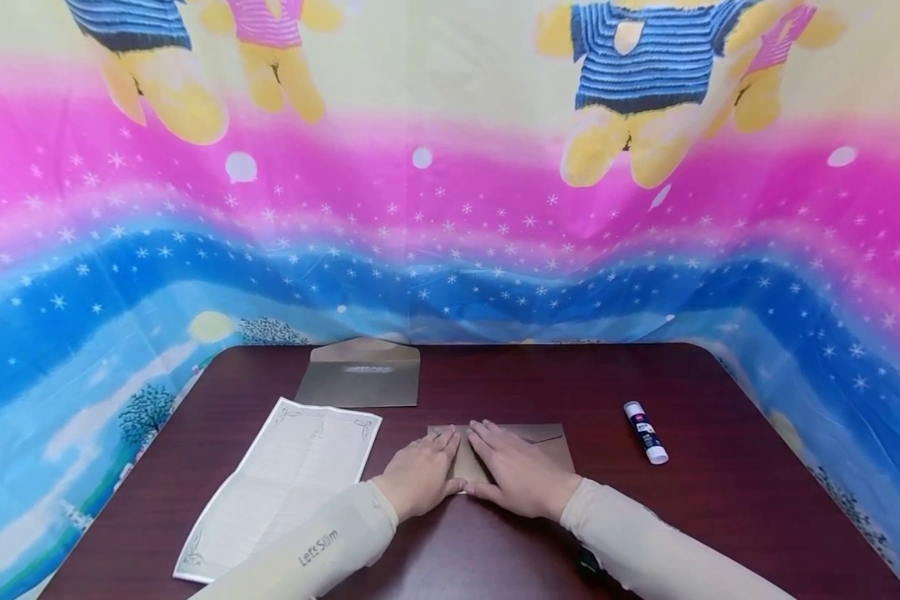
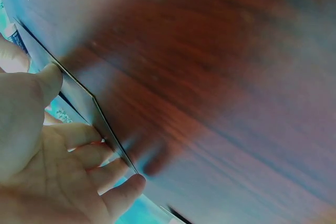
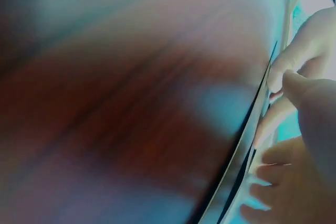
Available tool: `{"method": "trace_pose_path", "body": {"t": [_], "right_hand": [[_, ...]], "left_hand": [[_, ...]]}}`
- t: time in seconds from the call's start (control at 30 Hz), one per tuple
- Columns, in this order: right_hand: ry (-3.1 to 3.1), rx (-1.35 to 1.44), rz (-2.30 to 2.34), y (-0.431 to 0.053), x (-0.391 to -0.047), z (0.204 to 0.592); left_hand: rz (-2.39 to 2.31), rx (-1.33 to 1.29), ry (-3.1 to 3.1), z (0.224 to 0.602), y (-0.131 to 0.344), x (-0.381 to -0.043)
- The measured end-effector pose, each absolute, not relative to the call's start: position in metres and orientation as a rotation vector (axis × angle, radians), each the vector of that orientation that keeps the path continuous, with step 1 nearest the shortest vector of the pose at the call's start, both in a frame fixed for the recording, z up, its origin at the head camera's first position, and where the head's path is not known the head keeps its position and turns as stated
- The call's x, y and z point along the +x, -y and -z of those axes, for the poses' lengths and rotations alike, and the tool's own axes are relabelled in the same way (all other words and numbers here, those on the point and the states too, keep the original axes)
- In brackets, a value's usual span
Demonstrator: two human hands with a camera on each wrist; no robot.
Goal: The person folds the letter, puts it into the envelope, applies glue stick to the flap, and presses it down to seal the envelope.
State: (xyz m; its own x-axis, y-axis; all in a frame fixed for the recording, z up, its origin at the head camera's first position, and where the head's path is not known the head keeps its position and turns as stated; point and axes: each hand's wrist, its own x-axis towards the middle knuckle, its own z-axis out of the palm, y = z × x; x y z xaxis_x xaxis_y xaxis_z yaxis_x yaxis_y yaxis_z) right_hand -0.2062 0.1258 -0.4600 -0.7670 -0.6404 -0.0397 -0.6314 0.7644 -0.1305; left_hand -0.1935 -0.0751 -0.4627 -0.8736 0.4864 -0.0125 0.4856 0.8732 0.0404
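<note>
A brownish-gold envelope [image 1: 557,447] lies on the table, its flap folded down. My left hand [image 1: 423,472] rests flat on its left part, fingers extended and pointing away. Beside it, my right hand [image 1: 523,472] lies on the envelope's middle, also with straight fingers. Both thumbs nearly meet at the near edge. In the left wrist view, the envelope [image 2: 79,99] appears edge-on under the left hand [image 2: 73,161]. From the right wrist view, the right hand [image 3: 304,177] is seen along the envelope's thin edge [image 3: 233,174]. The hands hide much of the envelope.
Left of the hands lies a creased cream letter sheet [image 1: 292,479] with ornate corners. Behind it, a second envelope [image 1: 360,387] has its flap raised and a pale streak near the fold. A capped glue stick [image 1: 645,433] lies at the right. A patterned curtain [image 1: 450,208] hangs behind the table.
</note>
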Motion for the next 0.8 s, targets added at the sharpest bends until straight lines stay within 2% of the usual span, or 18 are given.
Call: {"method": "trace_pose_path", "body": {"t": [0.2,0.8], "right_hand": [[-2.817,-0.952,0.139,-0.122,-0.204,0.460],[-2.802,-0.897,0.177,-0.168,-0.205,0.455]], "left_hand": [[-0.055,0.774,-3.010,0.461,0.078,-0.194],[-0.041,0.741,-3.013,0.462,0.075,-0.196]]}}
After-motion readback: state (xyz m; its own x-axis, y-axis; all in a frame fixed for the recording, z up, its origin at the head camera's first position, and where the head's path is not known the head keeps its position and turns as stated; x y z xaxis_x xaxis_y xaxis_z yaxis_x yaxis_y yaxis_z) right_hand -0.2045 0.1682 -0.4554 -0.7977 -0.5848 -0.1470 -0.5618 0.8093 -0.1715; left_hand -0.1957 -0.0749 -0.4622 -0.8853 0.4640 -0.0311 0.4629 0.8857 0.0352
